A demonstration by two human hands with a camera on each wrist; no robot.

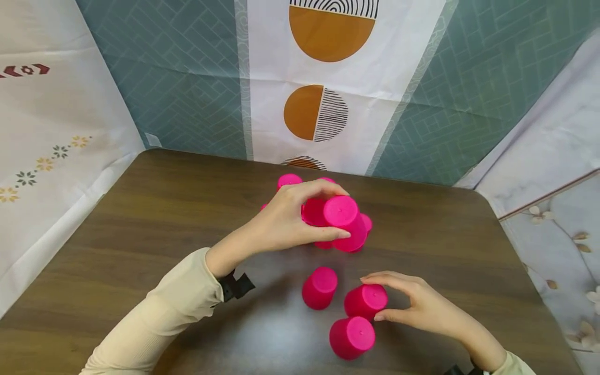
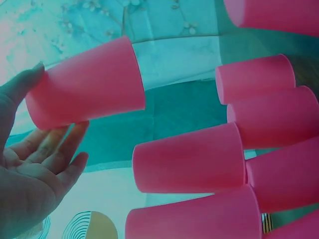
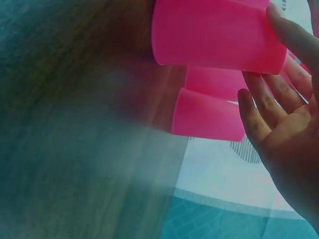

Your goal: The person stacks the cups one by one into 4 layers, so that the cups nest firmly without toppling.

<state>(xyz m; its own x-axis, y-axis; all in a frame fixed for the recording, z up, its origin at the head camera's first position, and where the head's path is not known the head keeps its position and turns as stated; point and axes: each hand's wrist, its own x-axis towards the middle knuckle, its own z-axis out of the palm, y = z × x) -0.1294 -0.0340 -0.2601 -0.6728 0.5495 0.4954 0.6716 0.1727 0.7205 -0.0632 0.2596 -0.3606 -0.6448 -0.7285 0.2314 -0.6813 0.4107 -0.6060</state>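
My left hand (image 1: pixel 285 221) grips an upside-down pink cup (image 1: pixel 341 212), its narrow base facing up, thumb on the near side and fingers on the far side. In the left wrist view that held cup (image 2: pixel 87 84) is apart from the several stacked pink cups (image 2: pixel 189 159) beside it. From the head view, the hand partly hides this stack. Nearer the front, my right hand (image 1: pixel 417 304) holds another upside-down cup (image 1: pixel 365 300) between thumb and fingers. Close by stand two more inverted cups, one to its left (image 1: pixel 320 288) and one in front (image 1: pixel 351 337).
All the cups are on a brown wooden table (image 1: pixel 187 192). A patterned cloth (image 1: pixel 403 52) hangs along its back edge, with pale cloths at the left (image 1: pixel 56 114) and right (image 1: pixel 553 130) sides.
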